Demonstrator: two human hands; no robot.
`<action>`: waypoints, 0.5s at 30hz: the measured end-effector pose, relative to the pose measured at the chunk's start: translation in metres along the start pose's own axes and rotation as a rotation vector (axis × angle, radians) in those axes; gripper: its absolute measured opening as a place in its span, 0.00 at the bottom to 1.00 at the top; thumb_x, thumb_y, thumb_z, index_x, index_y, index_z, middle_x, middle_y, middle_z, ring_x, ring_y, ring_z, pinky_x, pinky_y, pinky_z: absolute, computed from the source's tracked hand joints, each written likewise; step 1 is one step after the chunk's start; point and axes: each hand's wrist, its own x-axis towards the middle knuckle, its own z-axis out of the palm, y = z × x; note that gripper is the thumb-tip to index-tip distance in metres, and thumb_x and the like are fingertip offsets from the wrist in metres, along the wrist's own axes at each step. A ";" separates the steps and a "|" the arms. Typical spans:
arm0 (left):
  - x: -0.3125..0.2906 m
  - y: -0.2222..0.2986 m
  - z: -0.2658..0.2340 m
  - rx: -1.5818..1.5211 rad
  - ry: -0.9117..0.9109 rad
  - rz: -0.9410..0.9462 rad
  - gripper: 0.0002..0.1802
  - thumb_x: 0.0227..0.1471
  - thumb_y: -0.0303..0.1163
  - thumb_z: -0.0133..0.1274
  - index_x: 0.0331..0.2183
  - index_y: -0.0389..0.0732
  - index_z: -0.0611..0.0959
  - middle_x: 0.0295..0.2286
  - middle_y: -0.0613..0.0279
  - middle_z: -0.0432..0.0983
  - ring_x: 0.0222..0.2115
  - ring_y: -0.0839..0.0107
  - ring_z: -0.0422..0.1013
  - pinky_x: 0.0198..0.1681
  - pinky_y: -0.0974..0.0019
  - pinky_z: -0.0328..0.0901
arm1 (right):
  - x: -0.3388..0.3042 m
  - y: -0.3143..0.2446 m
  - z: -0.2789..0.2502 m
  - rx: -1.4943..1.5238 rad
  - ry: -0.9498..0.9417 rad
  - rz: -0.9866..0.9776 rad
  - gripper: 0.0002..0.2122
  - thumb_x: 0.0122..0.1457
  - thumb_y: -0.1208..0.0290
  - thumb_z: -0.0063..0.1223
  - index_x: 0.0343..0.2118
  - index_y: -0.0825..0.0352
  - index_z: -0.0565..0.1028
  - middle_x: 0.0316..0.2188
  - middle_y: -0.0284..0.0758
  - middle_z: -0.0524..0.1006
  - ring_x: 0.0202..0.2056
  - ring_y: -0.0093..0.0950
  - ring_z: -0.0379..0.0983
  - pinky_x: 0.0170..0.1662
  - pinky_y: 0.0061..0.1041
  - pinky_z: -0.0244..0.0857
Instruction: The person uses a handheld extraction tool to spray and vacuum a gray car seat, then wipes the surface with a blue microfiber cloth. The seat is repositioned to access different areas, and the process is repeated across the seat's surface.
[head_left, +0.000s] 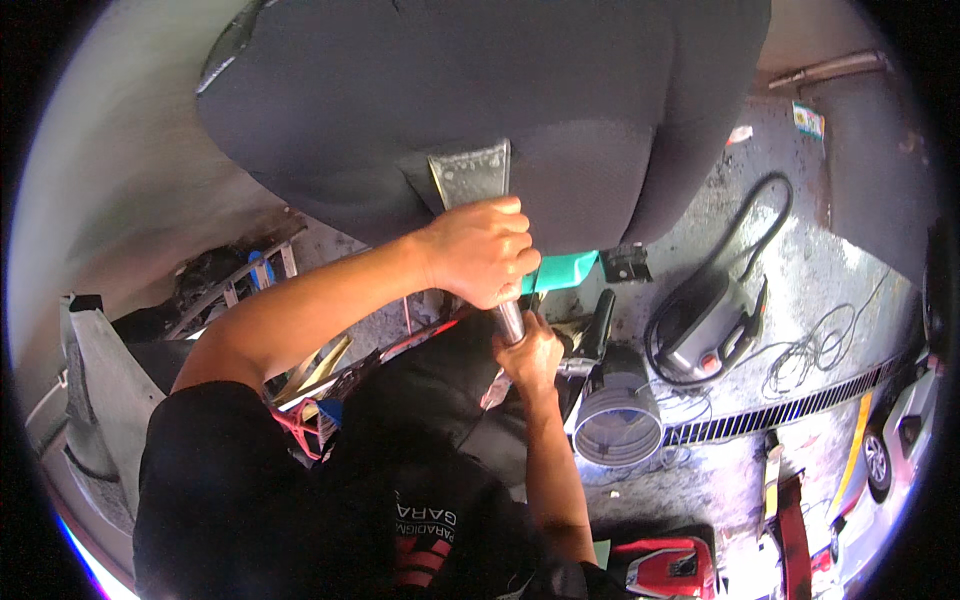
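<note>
My left hand (485, 250) is closed round the upper part of a metal tube (509, 322), just behind a wide, flat, see-through vacuum nozzle (472, 175). That nozzle rests against the dark grey fabric of a seat (440, 80), its broad end on the cloth. Lower on the same tube, my right hand (530, 355) has its fingers wrapped round it. Bare metal shows between the two hands. A green piece (566, 271) sticks out at the seat's lower edge, right of my left hand. My body hides the tube's far end.
On the floor to the right stands a grey machine (705, 330) with a black hose and a loose cable. Nearer are a grey cylindrical container (618, 425) and a drain grate (790, 405). A red-and-black case (665, 568) lies at the bottom. Ladder-like rails (230, 285) lean left.
</note>
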 end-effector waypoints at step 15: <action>0.000 0.010 0.085 -0.007 -0.009 0.000 0.12 0.37 0.37 0.63 0.19 0.46 0.76 0.19 0.64 0.71 0.24 0.63 0.71 0.35 0.59 0.65 | -0.010 0.071 0.041 0.017 -0.080 0.063 0.18 0.45 0.59 0.72 0.35 0.65 0.80 0.34 0.47 0.83 0.35 0.52 0.83 0.39 0.49 0.78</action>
